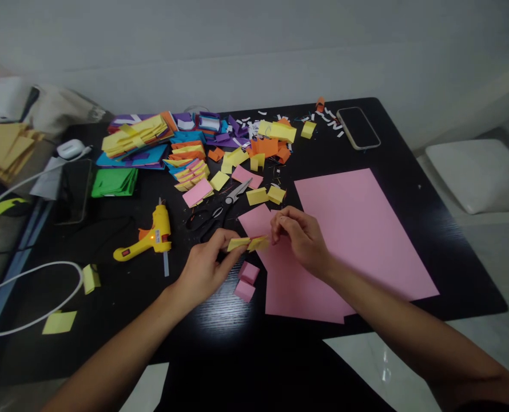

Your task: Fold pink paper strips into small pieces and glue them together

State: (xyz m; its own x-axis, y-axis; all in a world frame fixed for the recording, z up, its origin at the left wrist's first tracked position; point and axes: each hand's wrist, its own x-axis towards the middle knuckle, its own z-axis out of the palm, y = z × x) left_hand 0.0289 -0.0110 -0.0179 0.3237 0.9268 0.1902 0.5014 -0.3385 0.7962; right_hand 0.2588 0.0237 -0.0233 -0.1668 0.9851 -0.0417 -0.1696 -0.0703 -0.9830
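Note:
Between the thumb and fingers of my left hand (pixel 209 263) is a folded piece of yellow paper (pixel 239 244), held above the table. Just right of that paper is my right hand (pixel 299 234), its fingertips drawn together in a pinch; whether anything small sits in them I cannot make out. Beneath my right hand lie sheets of pink paper (pixel 357 229). Two folded pink paper pieces (pixel 246 280) rest on the table below my left fingertips. Black-handled scissors (pixel 222 209) lie just beyond my left hand, blades pointing away.
A yellow glue gun (pixel 154 234) with a lit orange light lies at left. Behind are folded paper stacks (pixel 138 137), a green paper bundle (pixel 115 182) and white scraps (pixel 252 129). Phones lie at far right (pixel 358 128) and left (pixel 74 191). A white cable (pixel 35 266) loops over the left edge.

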